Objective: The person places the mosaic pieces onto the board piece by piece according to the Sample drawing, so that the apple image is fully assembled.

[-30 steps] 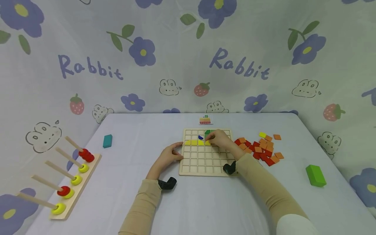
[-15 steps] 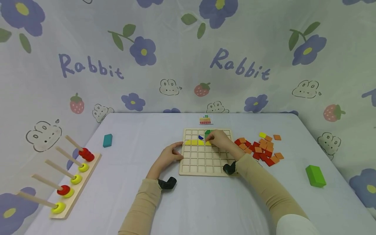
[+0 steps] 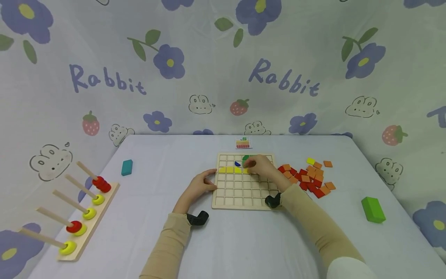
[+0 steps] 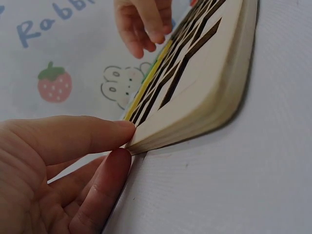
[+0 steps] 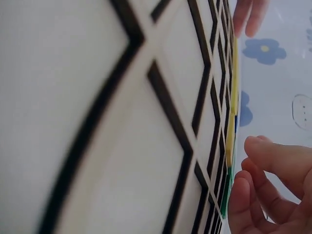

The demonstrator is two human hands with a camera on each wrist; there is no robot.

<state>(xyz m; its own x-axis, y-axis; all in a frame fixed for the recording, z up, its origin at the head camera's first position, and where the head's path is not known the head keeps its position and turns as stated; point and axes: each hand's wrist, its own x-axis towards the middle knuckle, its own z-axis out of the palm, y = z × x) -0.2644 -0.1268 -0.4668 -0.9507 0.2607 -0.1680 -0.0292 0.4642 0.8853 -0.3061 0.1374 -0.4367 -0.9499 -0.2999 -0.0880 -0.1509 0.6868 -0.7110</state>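
A wooden grid board [image 3: 240, 192] lies in the middle of the table. My left hand [image 3: 199, 186] touches its left edge, thumb and index finger spread apart; in the left wrist view the left hand's thumb [image 4: 87, 135] meets the rim. Over the upper part of the board hovers my right hand [image 3: 261, 166], fingers loosely bent, with nothing visible between thumb and fingertips [image 5: 242, 187]. Just below those fingertips sits a yellow tile [image 3: 246, 170], partly covered. A row of yellow tiles [image 3: 230, 169], a blue half-round piece [image 3: 237, 164] and a green piece [image 3: 246, 158] lie in the grid.
A pile of red and orange tiles [image 3: 306, 177] lies right of the board, with one yellow tile [image 3: 310, 161]. Behind the board is a picture card [image 3: 243, 142]. A peg stand with rings [image 3: 88, 221], a teal block [image 3: 127, 167] and a green block [image 3: 373, 209] stand farther out.
My right fingertips have lifted slightly off the yellow tile, which stays in the grid. The left hand keeps its place at the board's edge.
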